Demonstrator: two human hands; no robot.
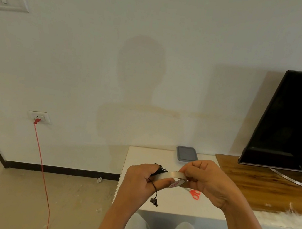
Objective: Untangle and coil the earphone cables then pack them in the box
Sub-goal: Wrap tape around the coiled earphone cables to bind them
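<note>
My left hand [138, 180] grips a coiled bundle of black earphone cable [160, 169]; a short end with an earbud [154, 201] dangles below the palm. The same hand's thumb also steadies a roll of clear tape [173, 177] held between both hands. My right hand [207, 182] pinches the roll's right side, fingers curled over its rim. A grey lidded box [187, 154] lies on the white table [140, 153] near the wall, beyond my hands.
Red-handled scissors [195, 194] lie on the table under my right hand. A dark TV [290, 122] stands on a wooden top [264, 186] at right. A red cord [42, 165] runs from a wall socket [39, 117] down across the floor at left.
</note>
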